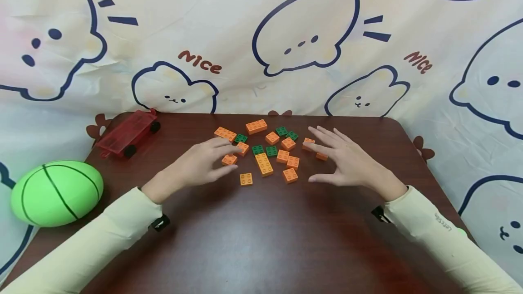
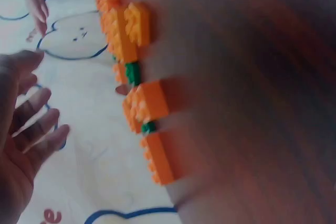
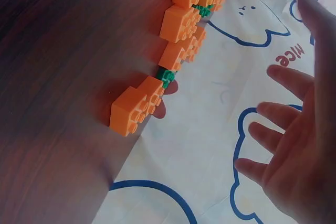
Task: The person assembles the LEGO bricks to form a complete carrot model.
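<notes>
Orange and green toy building bricks lie scattered on the dark wooden table, among them a long yellow-orange brick (image 1: pixel 264 164), a small yellow-orange brick (image 1: pixel 246 179) and a green brick (image 1: pixel 271 151). My left hand (image 1: pixel 204 162) hovers over the left side of the group, fingers extended and holding nothing; it partly hides an orange brick (image 1: pixel 229 160). On the other side my right hand (image 1: pixel 343 158) is spread above the table, empty, with its fingers near an orange brick (image 1: pixel 308 143). Both wrist views show the hands raised off the bricks, fingers apart.
A green ball (image 1: pixel 57 193) with black lines sits at the table's left edge. Behind it stands a translucent red toy cart (image 1: pixel 127 134) with black wheels. A cartoon-printed cloth (image 1: pixel 245 31) hangs behind the brown table (image 1: pixel 245 239).
</notes>
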A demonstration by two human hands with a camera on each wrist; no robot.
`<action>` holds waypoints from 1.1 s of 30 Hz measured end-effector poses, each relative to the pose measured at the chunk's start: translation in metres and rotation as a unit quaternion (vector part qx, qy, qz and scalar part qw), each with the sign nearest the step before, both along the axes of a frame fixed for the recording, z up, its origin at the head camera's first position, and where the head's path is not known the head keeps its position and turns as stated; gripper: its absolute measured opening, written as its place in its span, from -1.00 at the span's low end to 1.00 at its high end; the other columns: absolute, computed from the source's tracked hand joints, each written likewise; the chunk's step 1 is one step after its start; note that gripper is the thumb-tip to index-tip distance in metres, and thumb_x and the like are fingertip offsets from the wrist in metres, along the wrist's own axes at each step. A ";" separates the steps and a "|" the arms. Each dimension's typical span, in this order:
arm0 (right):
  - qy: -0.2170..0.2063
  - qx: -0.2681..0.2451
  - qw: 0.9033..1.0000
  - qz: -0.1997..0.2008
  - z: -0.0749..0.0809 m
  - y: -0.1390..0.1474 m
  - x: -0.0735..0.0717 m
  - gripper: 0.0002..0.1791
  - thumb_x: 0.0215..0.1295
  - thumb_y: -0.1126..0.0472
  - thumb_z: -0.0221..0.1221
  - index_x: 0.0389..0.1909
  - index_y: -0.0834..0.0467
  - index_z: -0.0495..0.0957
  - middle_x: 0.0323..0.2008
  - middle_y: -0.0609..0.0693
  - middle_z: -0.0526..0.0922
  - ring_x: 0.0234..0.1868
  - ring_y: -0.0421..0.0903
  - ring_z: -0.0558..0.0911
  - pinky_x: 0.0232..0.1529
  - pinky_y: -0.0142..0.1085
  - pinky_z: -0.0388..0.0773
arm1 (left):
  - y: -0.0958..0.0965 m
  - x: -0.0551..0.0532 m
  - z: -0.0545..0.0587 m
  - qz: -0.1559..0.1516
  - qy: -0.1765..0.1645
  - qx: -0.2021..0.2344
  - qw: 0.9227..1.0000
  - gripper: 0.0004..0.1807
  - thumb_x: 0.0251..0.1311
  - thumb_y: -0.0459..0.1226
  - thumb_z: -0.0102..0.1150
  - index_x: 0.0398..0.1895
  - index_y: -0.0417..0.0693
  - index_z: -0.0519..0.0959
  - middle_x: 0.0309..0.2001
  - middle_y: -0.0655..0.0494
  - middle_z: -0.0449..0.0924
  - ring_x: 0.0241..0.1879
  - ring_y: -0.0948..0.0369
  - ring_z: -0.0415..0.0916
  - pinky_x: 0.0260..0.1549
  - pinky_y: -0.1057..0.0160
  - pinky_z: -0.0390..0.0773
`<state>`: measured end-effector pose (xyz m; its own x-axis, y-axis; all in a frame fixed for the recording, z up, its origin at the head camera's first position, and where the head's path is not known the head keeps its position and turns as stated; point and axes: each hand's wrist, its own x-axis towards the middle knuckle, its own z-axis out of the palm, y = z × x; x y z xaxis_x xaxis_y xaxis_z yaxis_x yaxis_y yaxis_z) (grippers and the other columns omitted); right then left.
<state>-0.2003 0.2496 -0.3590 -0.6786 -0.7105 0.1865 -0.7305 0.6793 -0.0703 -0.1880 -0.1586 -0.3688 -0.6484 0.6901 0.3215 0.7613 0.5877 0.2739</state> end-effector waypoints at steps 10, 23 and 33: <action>-0.035 -0.049 0.998 0.020 -0.013 -0.027 0.005 -0.66 0.21 -0.11 0.44 -0.09 -0.03 0.77 -0.02 -0.07 0.78 -0.03 -0.13 0.72 0.04 -0.12 0.67 | 0.025 0.014 -0.030 0.061 -0.195 -0.030 0.978 -0.55 0.27 -0.13 0.41 0.16 -0.10 0.63 -0.07 0.07 0.67 -0.25 0.25 0.54 -0.24 0.26 0.58; -0.032 -0.071 0.997 0.009 -0.030 -0.054 0.006 -0.69 0.26 -0.09 0.42 -0.57 -0.16 0.54 -0.49 -0.27 0.52 -0.50 -0.31 0.40 -0.44 -0.42 0.37 | 0.053 0.012 -0.047 0.078 -0.233 -0.082 0.966 -0.73 0.21 -0.10 0.48 -0.19 -0.01 0.62 -0.36 0.17 0.56 -0.38 0.26 0.42 -0.34 0.25 0.47; -0.054 -0.093 0.992 -0.059 -0.040 -0.076 0.001 -0.76 0.25 -0.12 0.41 -0.44 -0.09 0.66 -0.44 -0.14 0.69 -0.53 -0.29 0.42 -0.49 -0.39 0.39 | 0.083 0.039 -0.053 0.038 -0.219 -0.063 0.973 -0.73 0.22 -0.09 0.45 -0.25 -0.02 0.60 -0.51 0.19 0.53 -0.54 0.36 0.37 -0.54 0.36 0.37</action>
<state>-0.1995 0.1739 -0.3985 -0.7786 -0.5844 0.2285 -0.6275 0.7284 -0.2750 -0.1487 -0.0756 -0.4216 -0.7545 0.6512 -0.0817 0.5412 0.6877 0.4839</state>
